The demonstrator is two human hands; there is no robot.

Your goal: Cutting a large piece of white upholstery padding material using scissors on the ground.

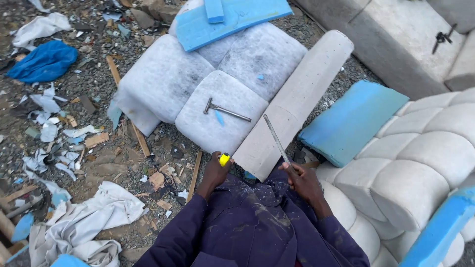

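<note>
At lower centre, the left hand (215,171) is gripping one small yellow object (224,159); the right hand (303,180) is grasping one thin blade (277,141). One hammer (225,110) is lying on three grey cushions (163,79).

Seen from above, the left hand (215,170) grips a small yellow object (224,159), and the right hand (301,179) holds a long thin blade (276,141). Ahead, a hammer (225,110) lies on a grey quilted cushion (220,113) on littered gravel ground (89,148).

Both forearms reach forward, left hand (214,172) and right hand (302,179) each closed in a grip.
</note>
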